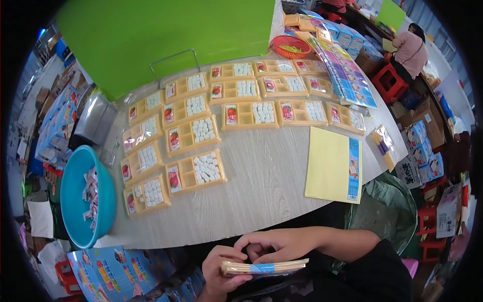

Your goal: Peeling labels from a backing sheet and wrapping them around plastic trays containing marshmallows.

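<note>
My left hand [217, 267] grips one end of a flat pack of wooden sticks [264, 268], which has a blue band and a clear wrapper. The thumb lies beneath, and the fingers curl over the top. From the right, my right hand [279, 244] reaches over the same pack. Its fingers are bent and pressed to the pack's upper edge, close to my left fingertips. Their exact hold is partly hidden. Both hands are below the table's front edge. Beyond them on the table lies a yellow sheet [327, 163] with a blue printed strip.
Several cream trays [193, 171] with white pieces and red strawberry packets cover the grey table [251, 186]. A teal basin [70, 201] of small packets stands left. At right are another wrapped pack [383, 143], printed sheets [347, 75] and a red basket [292, 46]. A person [410, 53] sits far right.
</note>
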`<state>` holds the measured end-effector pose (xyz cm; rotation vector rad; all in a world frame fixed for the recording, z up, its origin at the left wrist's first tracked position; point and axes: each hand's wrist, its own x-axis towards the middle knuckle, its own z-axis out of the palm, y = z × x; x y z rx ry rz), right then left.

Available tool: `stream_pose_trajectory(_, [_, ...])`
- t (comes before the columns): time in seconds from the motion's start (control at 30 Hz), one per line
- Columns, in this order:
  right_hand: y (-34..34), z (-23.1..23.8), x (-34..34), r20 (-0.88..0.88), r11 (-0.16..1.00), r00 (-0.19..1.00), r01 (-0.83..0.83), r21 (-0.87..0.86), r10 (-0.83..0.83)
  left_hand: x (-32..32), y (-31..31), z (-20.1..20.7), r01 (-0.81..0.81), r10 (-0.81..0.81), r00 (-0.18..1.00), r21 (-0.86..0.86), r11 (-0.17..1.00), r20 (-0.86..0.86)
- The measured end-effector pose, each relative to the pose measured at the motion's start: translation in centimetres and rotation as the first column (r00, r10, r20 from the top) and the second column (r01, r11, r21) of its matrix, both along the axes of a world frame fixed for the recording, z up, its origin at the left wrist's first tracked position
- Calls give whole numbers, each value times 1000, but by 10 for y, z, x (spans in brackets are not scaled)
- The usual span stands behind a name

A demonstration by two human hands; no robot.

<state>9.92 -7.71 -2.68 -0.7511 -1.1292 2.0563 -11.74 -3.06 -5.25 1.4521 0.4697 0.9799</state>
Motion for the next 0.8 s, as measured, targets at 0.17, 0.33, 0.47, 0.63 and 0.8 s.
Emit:
stream_pose_trajectory(0.17, [4,-8,8,-34,999,998,-51,14,52,6,4,1,98,-83,992,-181,979,93])
stream_pose_trajectory(0.33, [6,-7,13,-68,996,997,32,80,-26,4,6,-26,15,-6,997,-106,994,80])
stream_pose_trajectory(0.47, [4,-15,26,-42,994,996,86,68,-84,27,12,-22,-99,100,995,-81,992,10])
stream_pose_trajectory(0.63, [-10,-21,26,-6,926,930,366,90,-367,62,15,1,-233,224,969,-93,968,-102])
stream_pose_trajectory(0.8, [-32,-36,15,343,820,822,238,520,-455,102,22,27,-549,573,793,165,819,-206])
